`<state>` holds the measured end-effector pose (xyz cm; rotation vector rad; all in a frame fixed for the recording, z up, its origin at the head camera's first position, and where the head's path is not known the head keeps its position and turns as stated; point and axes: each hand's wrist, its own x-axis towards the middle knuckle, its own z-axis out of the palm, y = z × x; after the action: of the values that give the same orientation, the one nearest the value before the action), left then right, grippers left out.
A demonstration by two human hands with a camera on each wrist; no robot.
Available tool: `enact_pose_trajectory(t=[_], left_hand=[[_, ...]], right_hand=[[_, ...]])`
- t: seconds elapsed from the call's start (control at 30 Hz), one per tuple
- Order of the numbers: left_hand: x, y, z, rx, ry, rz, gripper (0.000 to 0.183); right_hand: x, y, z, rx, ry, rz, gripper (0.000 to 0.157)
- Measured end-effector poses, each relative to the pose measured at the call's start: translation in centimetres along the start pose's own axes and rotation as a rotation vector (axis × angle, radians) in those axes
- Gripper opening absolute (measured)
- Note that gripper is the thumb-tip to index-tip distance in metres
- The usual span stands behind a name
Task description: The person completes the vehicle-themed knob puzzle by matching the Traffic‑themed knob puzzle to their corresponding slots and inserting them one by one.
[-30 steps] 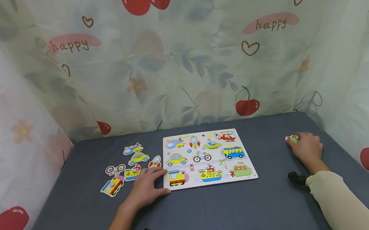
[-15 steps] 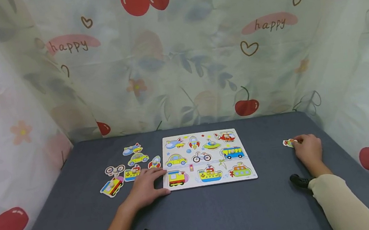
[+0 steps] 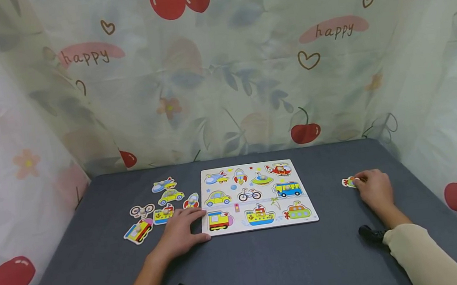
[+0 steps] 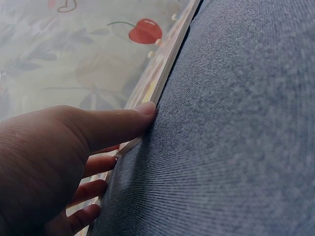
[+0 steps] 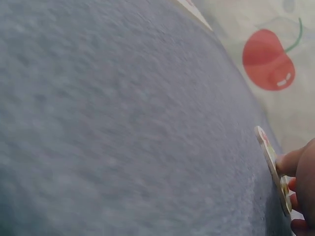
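Note:
In the head view my left hand [image 3: 184, 231] holds the near left corner of a white puzzle board [image 3: 259, 205] printed with vehicles. The left wrist view has the thumb [image 4: 115, 127] on the board's front edge and the other fingers along its left edge. To the right of the board, my right hand [image 3: 376, 191] pinches a small puzzle piece [image 3: 348, 182] low over the cloth. Its red and green left end shows and looks like the submarine; the fingers cover the rest. That piece [image 5: 269, 160] is seen edge-on in the right wrist view.
Loose pieces lie left of the board: a plane [image 3: 164, 184], a car [image 3: 170, 196], a rocket [image 3: 191, 200], a bicycle [image 3: 142, 211], a ship [image 3: 163, 215] and a train [image 3: 138, 231]. Dark cloth [image 3: 278, 265] covers the table. A cherry-print curtain [image 3: 239, 89] surrounds it.
My right hand has moved left, toward the board, with the puzzle piece, and more of the piece now shows. The left hand and the board have stayed put.

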<state>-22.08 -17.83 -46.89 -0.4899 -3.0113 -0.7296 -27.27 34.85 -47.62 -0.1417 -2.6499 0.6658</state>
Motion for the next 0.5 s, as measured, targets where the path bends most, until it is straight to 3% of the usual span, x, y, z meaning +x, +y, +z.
enact_pose_trajectory(t=[0.27,0.5], left_hand=[[0.0,0.0,0.0,-0.005,-0.004,-0.002,0.065],[0.0,0.0,0.0,-0.011,-0.009,-0.008,0.065]], right_hand=[[-0.7,-1.2,0.3,0.018,0.008,-0.096,0.016],[-1.5,-2.6,0.6,0.05,-0.037,-0.112,0.016]])
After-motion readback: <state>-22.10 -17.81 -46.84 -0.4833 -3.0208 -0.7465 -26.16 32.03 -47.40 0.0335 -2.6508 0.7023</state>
